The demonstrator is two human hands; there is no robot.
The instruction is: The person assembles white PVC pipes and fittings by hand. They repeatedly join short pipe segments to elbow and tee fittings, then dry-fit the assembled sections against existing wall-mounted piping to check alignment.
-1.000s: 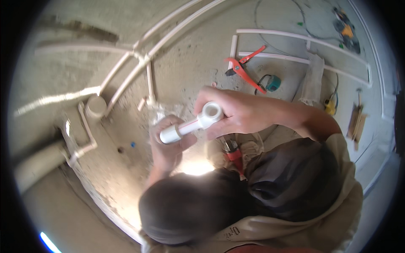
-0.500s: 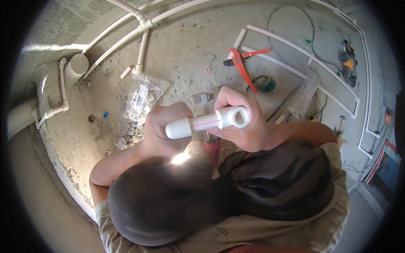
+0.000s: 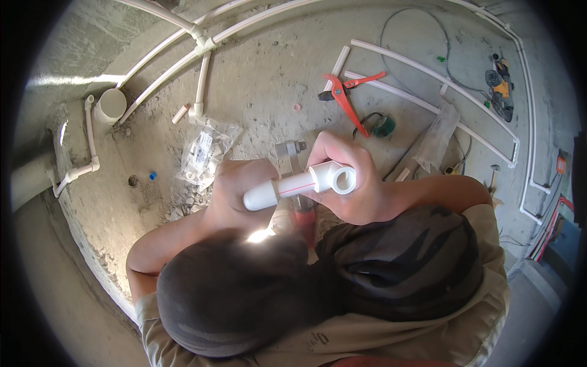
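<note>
A short white pipe (image 3: 295, 183) with a red stripe is held in front of my body, joining two fittings. My left hand (image 3: 233, 183) is closed round the rounded white fitting (image 3: 260, 196) on its left end. On the right end is a white elbow fitting (image 3: 332, 176), its round opening facing up toward me; my right hand (image 3: 358, 199) is closed round it. Partly hidden beneath my hands is a tool with a grey metal head (image 3: 290, 148) and a red body (image 3: 306, 225).
Orange pipe cutters (image 3: 345, 103) and a dark green roll (image 3: 383, 126) lie ahead on the concrete floor. A clear bag of white fittings (image 3: 205, 153) lies left. Assembled pipes (image 3: 200, 85) run along the far left; more pipes (image 3: 422, 64) and a yellow-black power tool (image 3: 501, 88) lie right.
The pipe piece has tilted a little, and the elbow's opening has turned slightly downward in the picture. Both hands keep their hold. The whole view has shifted slightly.
</note>
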